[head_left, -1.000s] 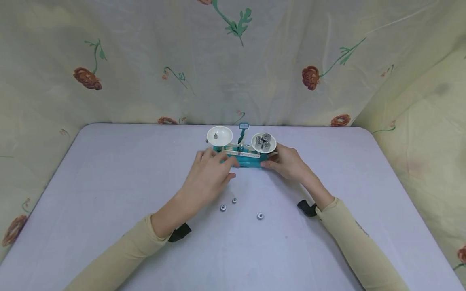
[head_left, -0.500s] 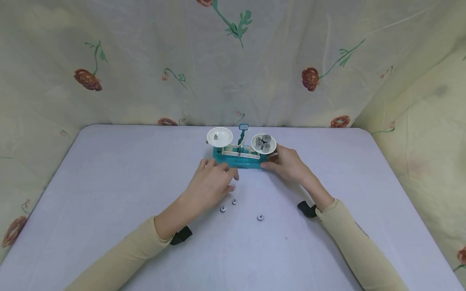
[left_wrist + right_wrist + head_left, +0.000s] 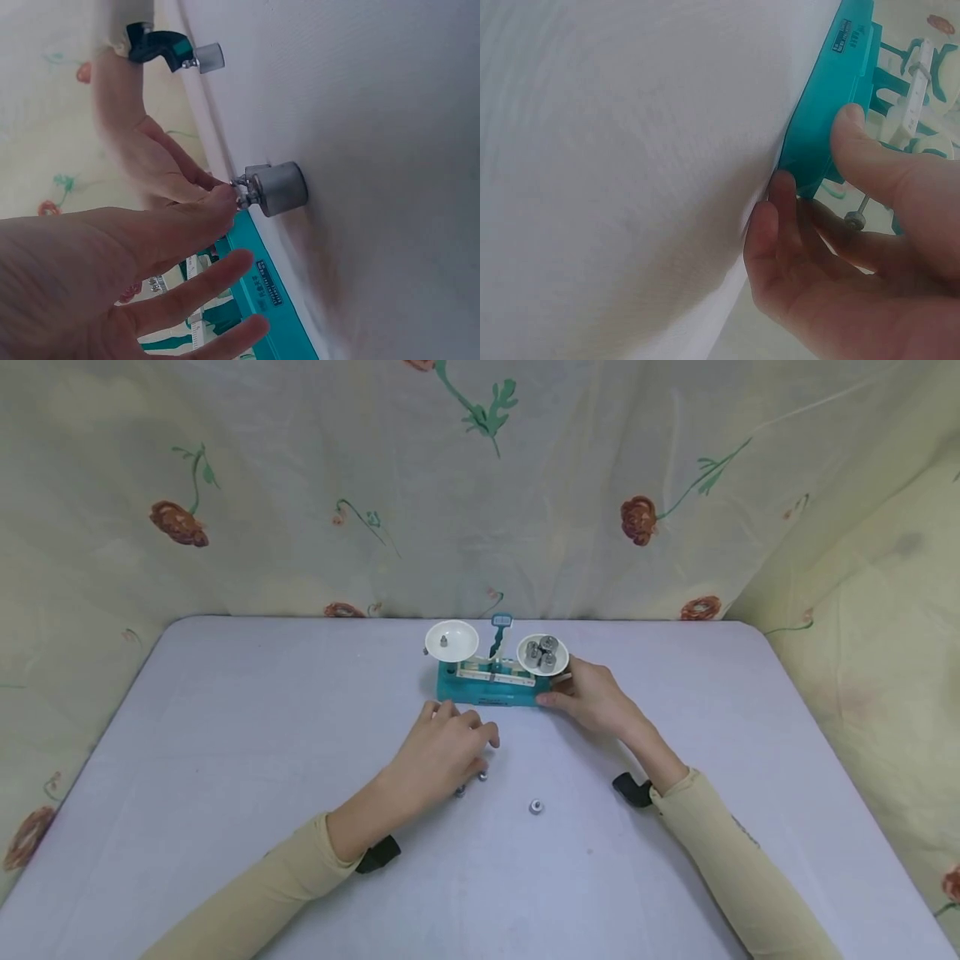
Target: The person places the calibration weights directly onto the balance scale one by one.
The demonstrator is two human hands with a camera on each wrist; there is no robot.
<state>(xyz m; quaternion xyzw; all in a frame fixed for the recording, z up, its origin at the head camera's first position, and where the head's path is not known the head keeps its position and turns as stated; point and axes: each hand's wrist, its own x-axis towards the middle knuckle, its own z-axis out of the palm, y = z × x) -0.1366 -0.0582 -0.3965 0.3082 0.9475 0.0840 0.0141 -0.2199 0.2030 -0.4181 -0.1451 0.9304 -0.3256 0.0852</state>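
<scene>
My left hand (image 3: 444,752) hovers over the table in front of a teal balance scale (image 3: 492,695), fingers spread and bent a little. Two small metal weights (image 3: 460,791) stand beneath it; in the left wrist view its thumb tip overlaps the knob of the nearer weight (image 3: 282,189). My right hand (image 3: 594,695) grips the scale's right end. The right wrist view has its thumb on the teal base (image 3: 821,120) and fingers curled at the lower edge. One little weight (image 3: 443,641) sits in the left white pan (image 3: 459,653), several larger ones (image 3: 548,644) in the right pan (image 3: 563,657).
Another metal weight (image 3: 536,807) stands alone on the white-covered table (image 3: 247,735), to the right of the pair. Behind the table hangs a flower-patterned curtain (image 3: 450,543). Black wrist mounts (image 3: 632,790) stick out below both cuffs.
My left hand has drawn back from the front of the scale toward me, down to the two small weights. The right hand keeps its hold on the scale.
</scene>
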